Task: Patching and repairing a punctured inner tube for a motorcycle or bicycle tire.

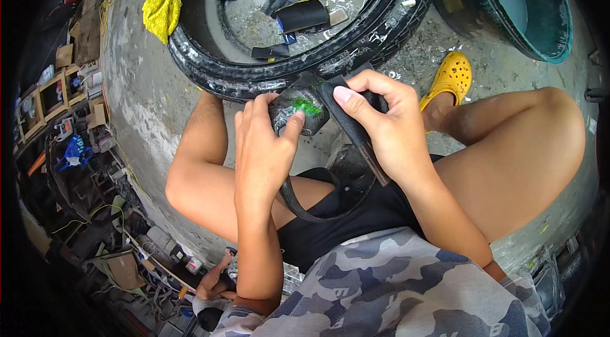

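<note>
- One camouflage shirt [406, 286] is covering the person's middle, and one pair of black shorts [375, 216] is showing below it, between two bare, bent legs.
- One black rubber tube [304, 215] is looping down over the shorts, its upper part resting between the two hands, with one bright green mark [307, 107] showing there.
- The left hand [262, 146] is grasping that part, its thumb touching the marked face.
- The right hand [395, 117] is clasping one long dark bar [353, 128] (what kind of tool it is, I cannot tell), its thumb lying along the top, just beside the mark.
- One yellow clog [452, 77] is sitting on the foot at right.
- One black tire [206, 71] is lying on the concrete floor beyond the hands, and at least five dark scraps [304, 17] are lying inside its ring.
- One yellow cloth [162, 14] is draping over the tire's left edge.
- One teal bucket [560, 41] is standing at upper right, holding cloudy liquid.
- One other person [213, 286] is partly showing at lower left, near crowded clutter.
</note>
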`<state>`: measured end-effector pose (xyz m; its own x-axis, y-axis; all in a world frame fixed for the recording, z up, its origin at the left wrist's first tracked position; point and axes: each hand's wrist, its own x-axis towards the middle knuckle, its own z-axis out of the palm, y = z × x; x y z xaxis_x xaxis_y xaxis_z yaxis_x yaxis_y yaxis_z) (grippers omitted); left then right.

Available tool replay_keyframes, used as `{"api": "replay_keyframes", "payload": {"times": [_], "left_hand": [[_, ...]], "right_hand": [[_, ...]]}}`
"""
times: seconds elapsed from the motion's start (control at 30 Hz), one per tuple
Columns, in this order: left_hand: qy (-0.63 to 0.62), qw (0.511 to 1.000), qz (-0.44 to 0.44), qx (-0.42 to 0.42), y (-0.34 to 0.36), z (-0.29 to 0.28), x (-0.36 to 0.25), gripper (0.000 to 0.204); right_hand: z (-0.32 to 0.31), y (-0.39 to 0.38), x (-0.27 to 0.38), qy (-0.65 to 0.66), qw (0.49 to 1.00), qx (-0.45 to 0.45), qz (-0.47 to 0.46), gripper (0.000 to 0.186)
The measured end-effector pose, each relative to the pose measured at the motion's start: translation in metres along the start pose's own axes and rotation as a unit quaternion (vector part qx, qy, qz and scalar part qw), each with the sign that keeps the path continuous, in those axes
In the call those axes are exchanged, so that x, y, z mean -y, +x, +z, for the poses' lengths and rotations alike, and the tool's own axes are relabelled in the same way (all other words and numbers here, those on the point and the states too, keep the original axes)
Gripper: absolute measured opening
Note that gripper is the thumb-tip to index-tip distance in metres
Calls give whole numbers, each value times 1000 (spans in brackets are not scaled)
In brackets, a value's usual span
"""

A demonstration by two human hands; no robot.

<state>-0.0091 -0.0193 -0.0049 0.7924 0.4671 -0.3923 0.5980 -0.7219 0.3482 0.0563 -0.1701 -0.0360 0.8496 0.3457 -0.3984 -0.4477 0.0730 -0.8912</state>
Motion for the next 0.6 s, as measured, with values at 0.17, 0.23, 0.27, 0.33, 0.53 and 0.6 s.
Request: {"api": "replay_keyframes", "payload": {"times": [0.17, 0.23, 0.27, 0.33, 0.53, 0.6], "left_hand": [[-47, 994, -98, 3, 7, 1, -3, 34], [-57, 993, -103, -2, 9, 4, 3, 32], [-70, 992, -106, -6, 10, 5, 6, 31], [-73, 992, -103, -11, 12, 6, 11, 31], [-87, 996, -31, 0, 6, 6, 20, 40], [-55, 998, 3, 15, 3, 3, 19, 46]], "right_hand": [[-1, 0, 1, 12, 1000, 8, -4, 13], [0, 0, 0, 7, 1000, 10, -1, 13], [0, 0, -1, 13, 1000, 10, -1, 13], [1, 0, -1, 20, 1000, 10, 0, 13], [2, 3, -7, 15, 1000, -11, 12, 13], [1, 5, -8, 19, 999, -22, 37, 12]]}}
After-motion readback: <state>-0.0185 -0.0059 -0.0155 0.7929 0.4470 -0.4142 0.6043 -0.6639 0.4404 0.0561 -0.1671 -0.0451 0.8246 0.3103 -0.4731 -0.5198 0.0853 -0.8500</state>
